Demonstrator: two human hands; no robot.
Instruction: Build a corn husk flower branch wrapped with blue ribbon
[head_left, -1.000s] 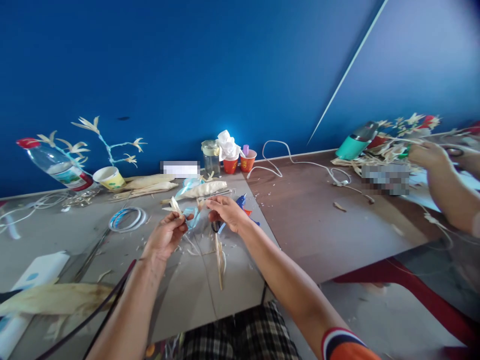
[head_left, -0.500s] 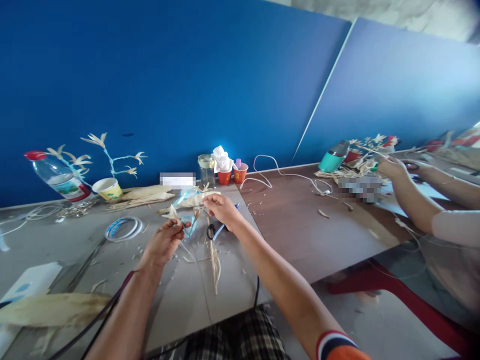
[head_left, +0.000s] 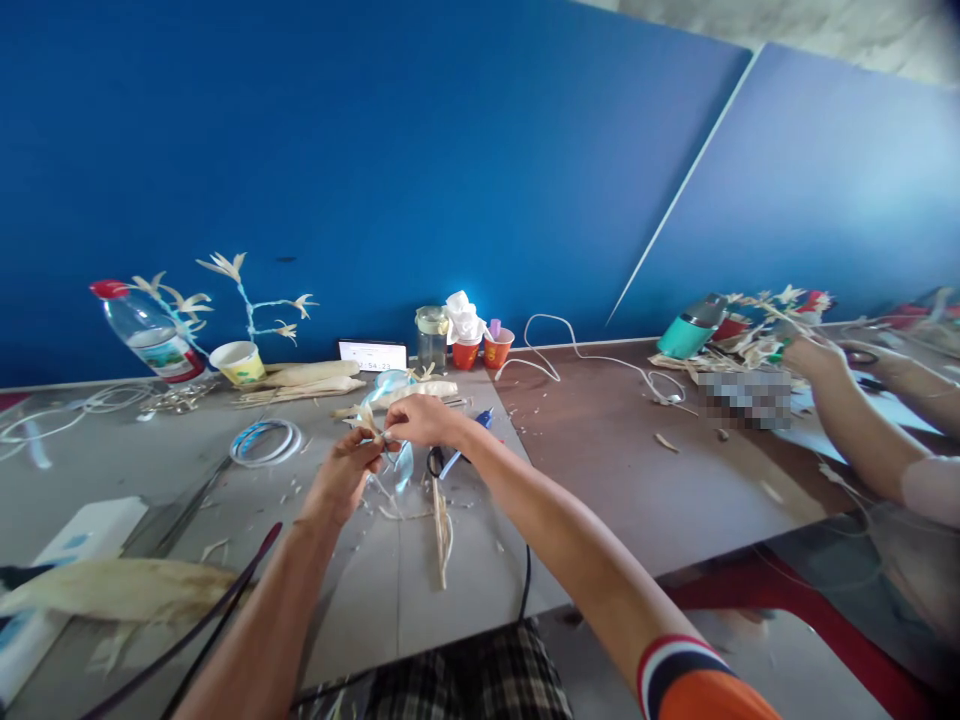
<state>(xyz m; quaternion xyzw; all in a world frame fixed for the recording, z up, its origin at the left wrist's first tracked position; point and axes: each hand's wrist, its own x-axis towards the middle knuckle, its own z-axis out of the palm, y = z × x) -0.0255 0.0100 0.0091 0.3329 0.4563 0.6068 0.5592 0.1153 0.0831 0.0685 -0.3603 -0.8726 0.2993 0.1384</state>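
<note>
My left hand (head_left: 352, 458) is closed round the base of a pale dried-husk flower (head_left: 364, 415), whose petals stick up above the fingers. Pressed close against it, my right hand (head_left: 420, 420) pinches at the flower's stem, where a light blue tape (head_left: 404, 466) hangs below the fingertips. The exact pinch point is partly hidden. Just beyond the hands lie a pale husk piece (head_left: 431, 390) and more clear blue material. Black-handled scissors (head_left: 435, 461) rest right of the hands, near a blue tool (head_left: 484, 419) and a strip of dry husk (head_left: 440, 535).
Finished-looking husk stems (head_left: 247, 300) stand in a yellow cup (head_left: 237, 364) beside a tilted bottle (head_left: 161, 345). Tape rolls (head_left: 265, 443) lie left. A jar (head_left: 432, 340), red cups (head_left: 497, 349) and a phone (head_left: 375, 355) line the wall. A co-worker's hands (head_left: 817, 355) work at right.
My right hand has come left and down to meet my left hand at the flower. The whole view has shifted slightly, so the table things appear farther right.
</note>
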